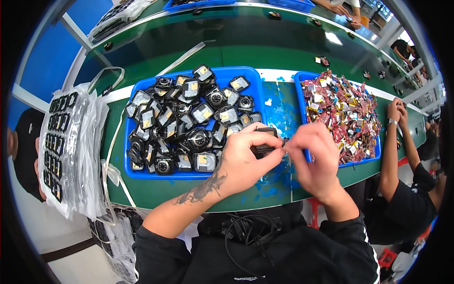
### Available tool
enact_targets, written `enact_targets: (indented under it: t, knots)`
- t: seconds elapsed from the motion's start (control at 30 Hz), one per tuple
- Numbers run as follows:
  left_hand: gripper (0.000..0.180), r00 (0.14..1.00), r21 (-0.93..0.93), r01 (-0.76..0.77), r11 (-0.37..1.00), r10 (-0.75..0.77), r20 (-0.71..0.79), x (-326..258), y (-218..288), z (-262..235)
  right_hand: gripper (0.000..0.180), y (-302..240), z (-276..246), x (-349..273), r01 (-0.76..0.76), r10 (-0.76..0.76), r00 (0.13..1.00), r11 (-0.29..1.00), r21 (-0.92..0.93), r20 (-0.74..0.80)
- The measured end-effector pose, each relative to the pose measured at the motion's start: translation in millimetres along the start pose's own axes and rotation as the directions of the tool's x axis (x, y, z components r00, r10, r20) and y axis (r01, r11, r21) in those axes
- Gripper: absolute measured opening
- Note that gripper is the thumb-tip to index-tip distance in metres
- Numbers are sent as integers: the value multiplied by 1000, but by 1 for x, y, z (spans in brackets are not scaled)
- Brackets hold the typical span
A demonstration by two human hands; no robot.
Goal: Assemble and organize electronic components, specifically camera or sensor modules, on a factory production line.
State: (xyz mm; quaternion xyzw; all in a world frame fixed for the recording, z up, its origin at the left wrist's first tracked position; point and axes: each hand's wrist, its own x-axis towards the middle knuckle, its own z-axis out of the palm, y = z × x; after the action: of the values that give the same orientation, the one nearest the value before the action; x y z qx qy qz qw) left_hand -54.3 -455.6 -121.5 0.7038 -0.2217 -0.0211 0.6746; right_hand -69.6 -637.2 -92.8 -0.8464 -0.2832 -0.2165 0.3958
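Between thumb and fingers, my left hand [248, 154] grips a black smartwatch case [266, 142] over the gap between two trays. My right hand [316, 154] meets it from the right, fingers bent and thumb and index pinched near the case's edge; blur hides what they hold, if anything. To the left, a blue tray [260, 90] is heaped with black watch cases [189, 113], some showing round sensor backs, others pale square insides. On the right a second blue tray [299, 90] carries a pile of small red, yellow and white electronic parts [343, 116].
Blue scraps [279, 106] litter the green bench [142, 191] between the trays. Plastic-wrapped stacks of black watch parts [61, 142] stand at the left. A pale strap [187, 57] lies behind. Co-workers' arms [390, 146] reach in at the right; another person's hands [345, 12] show far off.
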Motion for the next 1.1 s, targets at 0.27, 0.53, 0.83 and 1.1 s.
enact_targets:
  t: [0.27, 0.53, 0.83, 1.1]
  knots:
    - [11, 961, -242, 277, 930, -272, 56, 4, 4, -8, 21, 2, -11, -1, -328, 338, 937, 938, -114, 87]
    - [18, 947, -303, 315, 899, -275, 168, 4, 4, -9, 14, 13, 0, -8, -331, 308, 939, 686, 647, 154]
    - [53, 988, -271, 151, 951, -154, 12, 1, 12, -7, 19, -9, 3, 3, -484, 454, 874, 782, 393, 172]
    - [48, 947, -413, 318, 853, -270, 173, 1, 11, -8, 15, -13, 14, 16, -285, 288, 957, 955, 84, -25]
